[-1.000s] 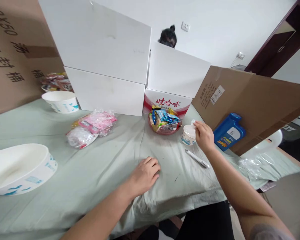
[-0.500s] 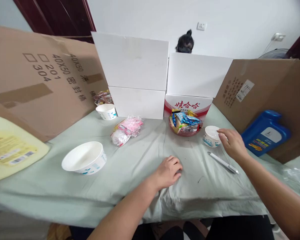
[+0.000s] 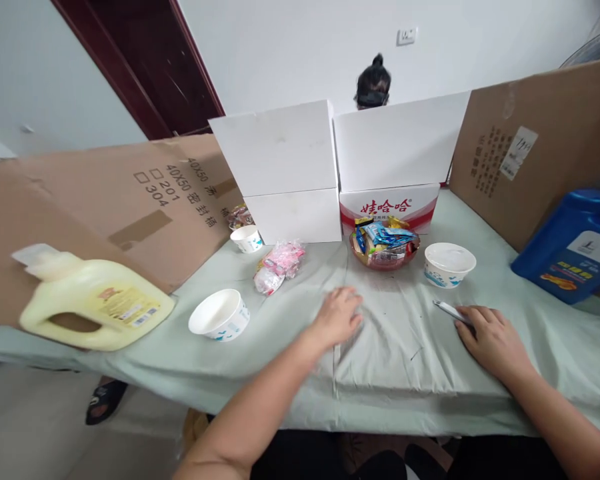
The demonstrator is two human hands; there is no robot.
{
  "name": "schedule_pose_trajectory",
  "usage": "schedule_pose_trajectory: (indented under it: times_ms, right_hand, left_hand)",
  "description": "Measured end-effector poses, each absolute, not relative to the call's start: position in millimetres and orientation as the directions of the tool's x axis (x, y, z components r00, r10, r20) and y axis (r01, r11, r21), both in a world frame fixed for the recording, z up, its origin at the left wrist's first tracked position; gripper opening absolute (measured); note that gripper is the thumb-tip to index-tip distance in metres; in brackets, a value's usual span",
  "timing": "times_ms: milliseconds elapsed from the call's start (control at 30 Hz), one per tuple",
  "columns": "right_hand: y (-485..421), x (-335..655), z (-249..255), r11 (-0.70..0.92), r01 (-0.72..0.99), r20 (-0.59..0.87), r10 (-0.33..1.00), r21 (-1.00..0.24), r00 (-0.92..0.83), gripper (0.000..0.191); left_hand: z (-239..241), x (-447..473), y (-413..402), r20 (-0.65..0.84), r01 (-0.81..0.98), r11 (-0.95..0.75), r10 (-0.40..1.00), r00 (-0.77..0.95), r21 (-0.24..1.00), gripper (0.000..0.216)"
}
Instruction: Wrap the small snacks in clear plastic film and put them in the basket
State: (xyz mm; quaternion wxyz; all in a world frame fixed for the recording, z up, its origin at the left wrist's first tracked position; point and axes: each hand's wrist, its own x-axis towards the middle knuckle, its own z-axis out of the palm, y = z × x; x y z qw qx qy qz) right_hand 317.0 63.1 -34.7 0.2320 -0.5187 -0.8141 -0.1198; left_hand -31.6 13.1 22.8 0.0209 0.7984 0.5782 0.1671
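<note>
My right hand [image 3: 493, 337] lies at the right of the table, its fingers closed over a slim white pen-like tool [image 3: 447, 308]. One end of the tool sticks out past the fingertips; the rest is hidden under the hand. Just beyond it stands a white paper bowl with a lid [image 3: 450, 259]. My left hand [image 3: 337, 315] rests on the green cloth [image 3: 380, 363] near the middle, fingers loosely spread and holding nothing. Farther back, a reddish see-through bowl [image 3: 384, 261] is heaped with wrapped snacks [image 3: 383, 235].
An open paper bowl [image 3: 221, 317], a pink wrapped bundle [image 3: 279, 267] and a smaller bowl [image 3: 247, 239] are on the left. A yellow jug [image 3: 100, 303] and a blue bottle [image 3: 573, 247] flank the table. White boxes [image 3: 285, 150] form a wall; behind it shows a person's head [image 3: 373, 83].
My right hand has come away from the lidded bowl, down toward me onto the white tool. My left hand stays on the cloth with its fingers more spread. The view has shifted.
</note>
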Motion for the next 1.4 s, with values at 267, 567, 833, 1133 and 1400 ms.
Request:
schedule_pose_trajectory:
  times_ms: [267, 567, 833, 1133, 1400]
  right_hand:
    - [65, 317, -44, 0.458, 0.885, 0.517, 0.780, -0.086, -0.353, 0.033]
    - [63, 314, -42, 0.431, 0.893, 0.515, 0.799, -0.130, -0.311, 0.029]
    - [61, 313, -36, 0.436, 0.892, 0.485, 0.810, -0.122, -0.330, 0.028]
    - [56, 311, -25, 0.403, 0.906, 0.412, 0.853, -0.131, -0.320, 0.030]
    - [56, 309, -23, 0.387, 0.905, 0.382, 0.875, -0.179, -0.298, 0.027]
  left_hand:
    - [87, -156, 87, 0.127, 0.858, 0.511, 0.855, -0.502, -0.053, 0.094]
    - [65, -153, 126, 0.137, 0.933, 0.343, 0.935, -0.328, -0.108, 0.044]
    - [88, -129, 104, 0.332, 0.965, 0.263, 0.911, -0.244, -0.014, 0.029]
    - [52, 11, 54, 0.293, 0.952, -0.215, 0.945, 0.146, 0.220, 0.031]
    - [24, 71, 18, 0.286, 0.819, -0.471, 0.876, 0.389, 0.329, 0.008]
